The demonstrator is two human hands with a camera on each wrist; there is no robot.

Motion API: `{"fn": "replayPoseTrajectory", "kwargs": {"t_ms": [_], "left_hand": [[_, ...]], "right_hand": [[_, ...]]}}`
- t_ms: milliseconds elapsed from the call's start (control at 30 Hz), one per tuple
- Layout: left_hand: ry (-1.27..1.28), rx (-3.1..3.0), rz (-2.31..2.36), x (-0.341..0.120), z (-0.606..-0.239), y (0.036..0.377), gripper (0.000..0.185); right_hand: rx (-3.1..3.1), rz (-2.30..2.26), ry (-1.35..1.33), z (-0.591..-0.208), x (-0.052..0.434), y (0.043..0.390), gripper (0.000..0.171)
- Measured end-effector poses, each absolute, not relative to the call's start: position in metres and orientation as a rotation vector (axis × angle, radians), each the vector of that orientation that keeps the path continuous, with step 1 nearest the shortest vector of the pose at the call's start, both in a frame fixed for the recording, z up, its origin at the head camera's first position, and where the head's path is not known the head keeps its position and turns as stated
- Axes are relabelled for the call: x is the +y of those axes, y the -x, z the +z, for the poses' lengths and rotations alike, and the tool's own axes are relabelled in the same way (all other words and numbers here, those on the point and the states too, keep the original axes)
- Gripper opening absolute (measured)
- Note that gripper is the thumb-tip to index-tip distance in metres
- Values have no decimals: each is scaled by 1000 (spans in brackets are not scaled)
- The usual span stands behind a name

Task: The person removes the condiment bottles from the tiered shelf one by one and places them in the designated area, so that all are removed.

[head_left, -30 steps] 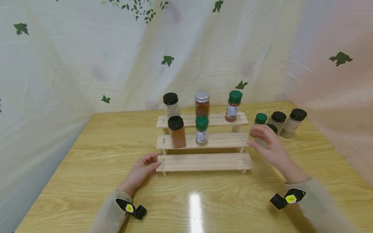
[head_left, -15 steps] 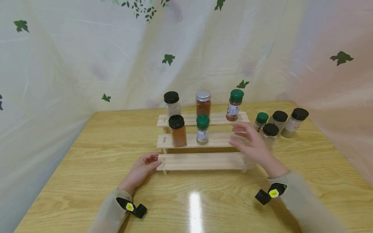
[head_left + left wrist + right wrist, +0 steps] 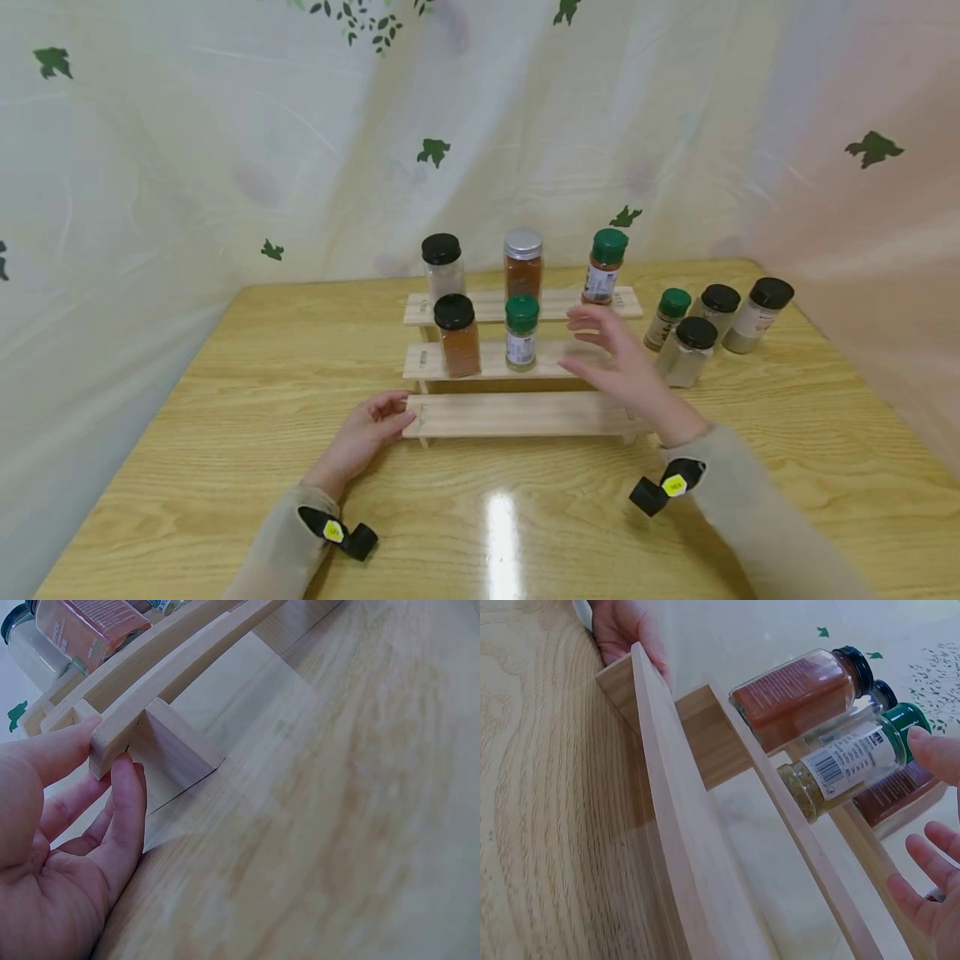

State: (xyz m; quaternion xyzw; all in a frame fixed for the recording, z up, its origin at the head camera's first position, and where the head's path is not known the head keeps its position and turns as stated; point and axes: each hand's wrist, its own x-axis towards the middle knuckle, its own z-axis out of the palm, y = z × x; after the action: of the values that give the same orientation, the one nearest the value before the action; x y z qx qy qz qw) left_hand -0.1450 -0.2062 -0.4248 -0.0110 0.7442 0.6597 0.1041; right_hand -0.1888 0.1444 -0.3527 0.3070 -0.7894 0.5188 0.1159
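Three-tier wooden rack [image 3: 517,417]: pale, stepped, upright at table centre; bottom tier bare.

Green-capped spice jar [image 3: 520,333]: labelled, upright on the middle tier, at 3 o'clock of a black-capped orange-powder jar [image 3: 457,336].

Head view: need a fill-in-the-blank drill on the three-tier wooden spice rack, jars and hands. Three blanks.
1. The three-tier wooden spice rack holds ____ jars in all.
2. The bottom tier's end is touched by the ____ hand.
3. On the wooden table, right of the rack, stand ____ jars, among them a black-lidded jar; the right hand holds nothing.

Missing words: five; left; four
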Motion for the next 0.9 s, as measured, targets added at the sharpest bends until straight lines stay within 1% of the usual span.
{"fn": "replayPoseTrajectory", "kwargs": {"t_ms": [300, 500, 900], "left_hand": [[51, 2200, 1948, -205, -426, 146, 43], [45, 2165, 1977, -206, -428, 146, 44], [59, 2184, 1961, -206, -428, 146, 44]], "right_hand": [[-2366, 1559, -876, -348, 131, 192, 65], [-2345, 1527, -924, -345, 122, 196, 68], [-2377, 1529, -918, -346, 105, 194, 74]]}}
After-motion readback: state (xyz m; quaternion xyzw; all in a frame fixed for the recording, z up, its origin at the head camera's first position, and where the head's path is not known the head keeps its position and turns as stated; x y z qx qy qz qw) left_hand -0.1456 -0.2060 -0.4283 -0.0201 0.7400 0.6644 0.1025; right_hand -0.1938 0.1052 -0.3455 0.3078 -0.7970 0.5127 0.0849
